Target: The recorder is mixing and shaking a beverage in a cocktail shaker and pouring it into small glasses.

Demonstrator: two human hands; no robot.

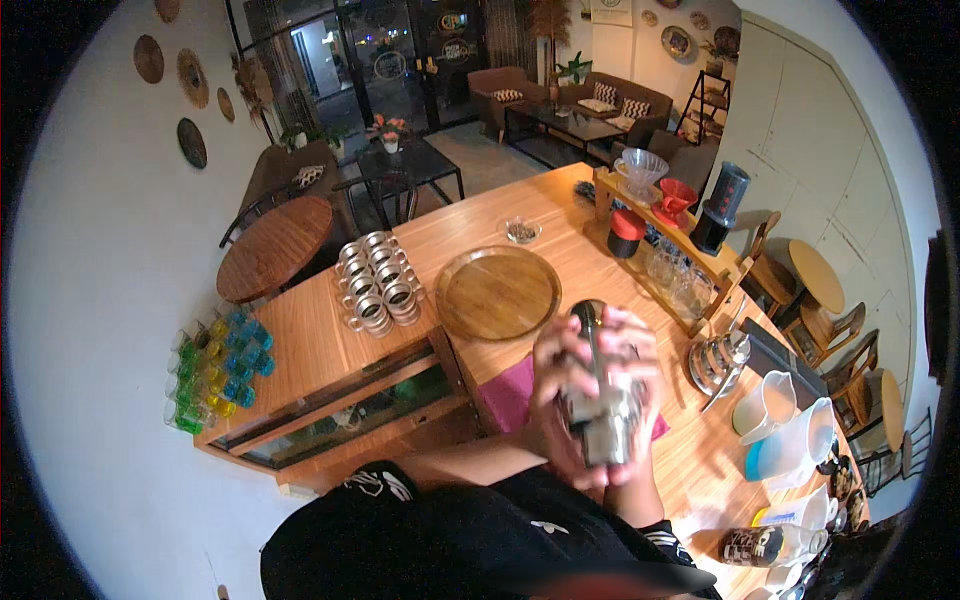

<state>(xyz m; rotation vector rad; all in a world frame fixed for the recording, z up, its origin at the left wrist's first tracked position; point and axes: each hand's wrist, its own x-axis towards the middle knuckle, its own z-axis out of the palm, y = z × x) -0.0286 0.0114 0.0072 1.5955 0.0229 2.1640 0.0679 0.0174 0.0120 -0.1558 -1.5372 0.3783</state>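
A shiny metal cocktail shaker [609, 433] is clasped between my two hands, blurred and tilted, above the wooden counter [480, 214]. My left hand [556, 375] wraps its left side, fingers spread along the body. On the other side, my right hand [636, 360] grips it with fingers over the upper part. The shaker's dark, reflective end [589, 311] points away from me. Part of its body is hidden by my fingers. Beneath my hands lies a magenta cloth [506, 394], and just beyond is a round wooden tray [499, 292].
Stacked metal-rimmed cups [381, 281] stand left of the tray; colored glasses [221, 364] fill the counter's left end. To the right are a wooden rack [667, 247] with coffee drippers, a metal Hawthorne strainer [739, 349], plastic pitchers [795, 446] and a bottle [772, 545]. A glass dish [523, 229] sits behind.
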